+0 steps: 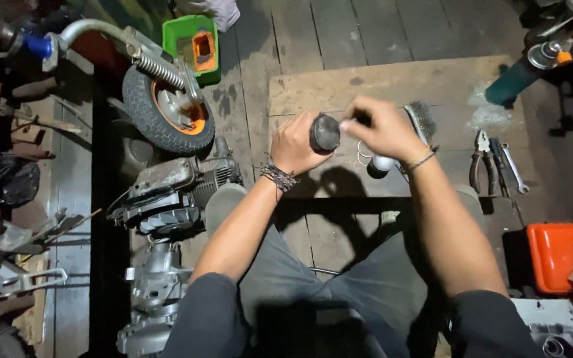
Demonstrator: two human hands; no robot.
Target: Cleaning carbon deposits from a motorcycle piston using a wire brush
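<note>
My left hand (298, 144) grips a dark round metal part (325, 132), like a piston, held up over a wooden board (392, 86). My right hand (381, 128) is closed on the handle of a wire brush (422, 119) whose bristles stick out to the right; its fingers reach toward the top of the round part. The white end of the brush handle (382, 163) shows below the right wrist. Both wrists wear thin bracelets.
A small engine (174, 192) and a wheel with an orange rim (167, 109) lie to the left. Pliers (480, 159) and wrenches (509, 166) rest on the board's right side. An orange tray (558, 255) is at right, a green tub (193, 43) at the top.
</note>
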